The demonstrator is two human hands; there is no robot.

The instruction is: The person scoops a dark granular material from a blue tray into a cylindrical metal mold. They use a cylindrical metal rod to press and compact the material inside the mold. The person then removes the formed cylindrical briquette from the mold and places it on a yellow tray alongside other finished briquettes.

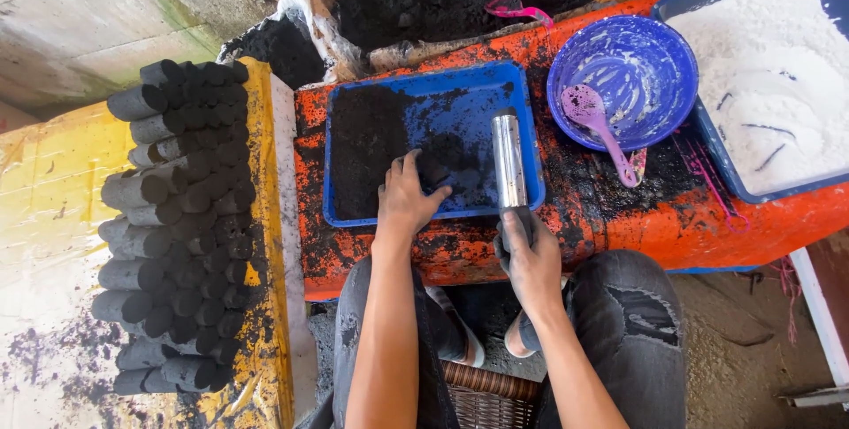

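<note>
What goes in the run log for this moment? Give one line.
left hand: open, in black powder in blue tray | right hand: grip on metal tube | stacked black cylinders at left

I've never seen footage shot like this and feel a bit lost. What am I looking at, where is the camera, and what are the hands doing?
The camera sits on a seated person's head and looks down at their own bare hands and knees. The left hand presses into black powder in a blue tray on an orange table. The right hand grips the lower end of a shiny metal tube lying over the tray. To the right stand a blue bowl with a pink spoon and a tray of white powder. On the left, black cylinder briquettes are stacked on a yellow surface.
</note>
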